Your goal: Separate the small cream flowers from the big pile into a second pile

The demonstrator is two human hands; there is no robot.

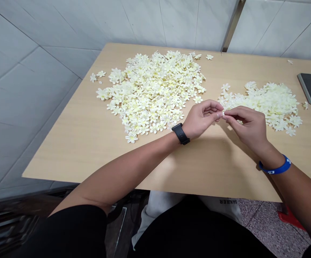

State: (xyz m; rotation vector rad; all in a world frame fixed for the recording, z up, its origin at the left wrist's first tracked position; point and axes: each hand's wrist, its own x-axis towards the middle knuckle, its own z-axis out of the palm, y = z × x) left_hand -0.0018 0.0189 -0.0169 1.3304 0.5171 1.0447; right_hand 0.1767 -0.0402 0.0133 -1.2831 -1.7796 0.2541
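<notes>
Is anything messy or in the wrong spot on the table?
Only a little. A few stray flowers lie apart from the big pile, near the table's left edge, and two more flowers sit behind it. Nothing looks broken. The left hand and right hand pinch a small flower between them.

**Both hands pinch one flower**

The left hand [202, 118] and right hand [248, 125] meet fingertip to fingertip above the surface [91, 143], pinching a small white flower [223, 114]. Beyond the left hand, to its left, spreads the large flower pile [155, 91]. Just behind the right hand lies the smaller pile [268, 102].
</notes>
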